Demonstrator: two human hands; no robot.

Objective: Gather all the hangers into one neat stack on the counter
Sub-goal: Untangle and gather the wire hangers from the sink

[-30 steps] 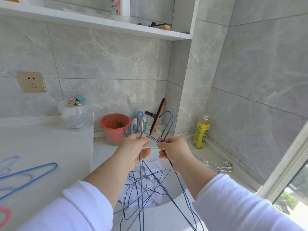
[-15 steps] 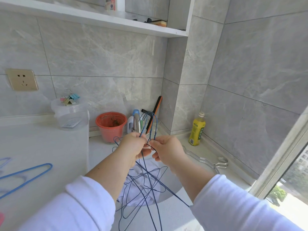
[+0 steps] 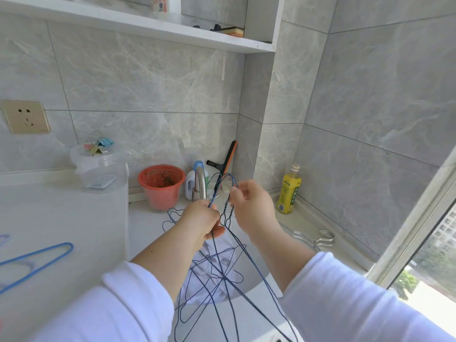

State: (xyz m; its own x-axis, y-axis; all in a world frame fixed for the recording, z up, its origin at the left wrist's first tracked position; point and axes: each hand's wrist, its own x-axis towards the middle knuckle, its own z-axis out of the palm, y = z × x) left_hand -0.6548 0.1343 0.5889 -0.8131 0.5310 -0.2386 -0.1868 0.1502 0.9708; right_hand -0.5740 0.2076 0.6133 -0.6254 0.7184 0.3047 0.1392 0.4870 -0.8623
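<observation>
Sorting was the step in hand: our left hand (image 3: 203,219) gripped the blue wire hangers (image 3: 217,272) above the sink (image 3: 256,280), and our right hand (image 3: 251,206) pinched one hook. Next we judged we needed to free it and align the hooks.

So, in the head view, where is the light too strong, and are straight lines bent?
Head view: daylight overexposes the window at lower right; the shelf edge and wall tile lines bow from wide-angle distortion; the thin wire hangers stay sharp.
</observation>
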